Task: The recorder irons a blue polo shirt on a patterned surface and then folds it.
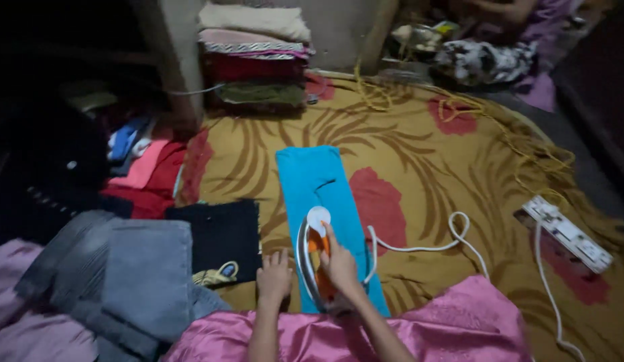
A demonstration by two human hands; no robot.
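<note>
Pressing down on the iron (314, 258), my right hand (340, 265) has its grip wrapped tight around the handle. The iron sits on the near end of a long blue cloth (320, 194), which lies flat on the yellow and red flowered sheet (419, 147). My left hand (274, 276) rests just left of the iron, fingers spread flat, at the near left edge of the cloth.

I think I am in the middle of ironing. The near part is under the iron and the far part still waits. The next move needs a slow push away from me, with the left hand keeping the cloth from sliding.

A white cord (426, 245) runs right from the iron toward a white power strip (568, 233). A black folded cloth (221, 234) and grey clothes (124, 268) lie to the left. Far away stands a stack of folded clothes (255, 53).
</note>
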